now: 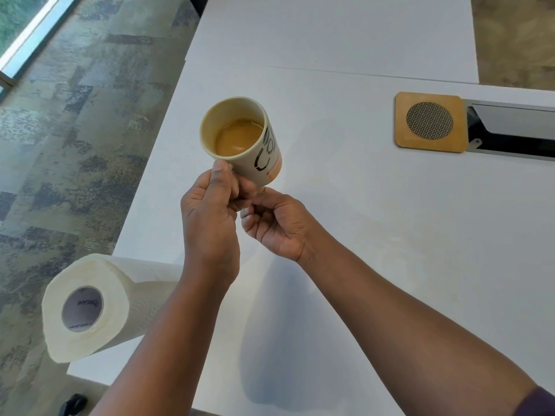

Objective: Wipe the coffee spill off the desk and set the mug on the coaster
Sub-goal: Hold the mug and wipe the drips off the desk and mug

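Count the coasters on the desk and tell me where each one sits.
1. The wooden coaster lies flat at the far right of the desk, beside the cable slot, with nothing on it. No others show in this view.

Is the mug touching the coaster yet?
Apart. The head view shows the mug held up in the left hand, with bare white desk between it and the coaster.
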Motion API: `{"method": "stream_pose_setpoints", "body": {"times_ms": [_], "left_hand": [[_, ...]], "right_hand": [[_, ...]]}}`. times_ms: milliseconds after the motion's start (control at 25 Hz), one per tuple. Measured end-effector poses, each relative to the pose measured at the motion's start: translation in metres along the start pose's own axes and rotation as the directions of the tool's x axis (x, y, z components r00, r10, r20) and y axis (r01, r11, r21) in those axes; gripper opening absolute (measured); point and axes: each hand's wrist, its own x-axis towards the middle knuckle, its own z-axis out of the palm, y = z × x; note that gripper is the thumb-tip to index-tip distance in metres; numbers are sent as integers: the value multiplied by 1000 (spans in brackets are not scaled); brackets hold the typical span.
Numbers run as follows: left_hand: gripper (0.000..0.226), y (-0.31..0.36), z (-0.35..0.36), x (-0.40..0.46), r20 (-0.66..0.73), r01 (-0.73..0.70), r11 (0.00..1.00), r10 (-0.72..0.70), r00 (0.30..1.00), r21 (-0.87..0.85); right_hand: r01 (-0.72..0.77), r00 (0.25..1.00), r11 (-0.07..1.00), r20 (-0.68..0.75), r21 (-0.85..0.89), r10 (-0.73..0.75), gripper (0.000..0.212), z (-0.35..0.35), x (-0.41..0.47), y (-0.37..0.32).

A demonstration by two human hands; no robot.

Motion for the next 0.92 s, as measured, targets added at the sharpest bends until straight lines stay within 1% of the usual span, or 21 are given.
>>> {"method": "stream_pose_setpoints", "body": {"times_ms": [200,320,400,640,760,920], "left_hand": [[45,0,1,-3,6,24,1000,-24,1000,-4],[45,1,0,-3,9,21,1000,-21,1000,-9],[47,1,-2,-3,10,25,1000,-25,1000,5],[48,2,-7,-1,20,21,1000,-21,1000,19],[47,-1,-8,2,10,20,1000,-20,1000,1],[45,-2,-9,7,-5,13,1000,-13,1000,-10]], "right_hand": [[8,998,1000,-57,-15,-9,21,9,6,-18],[32,998,999,-61,19,-30,38,12,13,-33],[53,997,997,-51,60,-50,44,11,16,-40],[107,994,993,-16,45,-106,17,3,12,-49],[138,990,990,-3,4,-138,12,-2,8,-50],[171,985,985,40,-19,-170,11,-13,3,-45]]}}
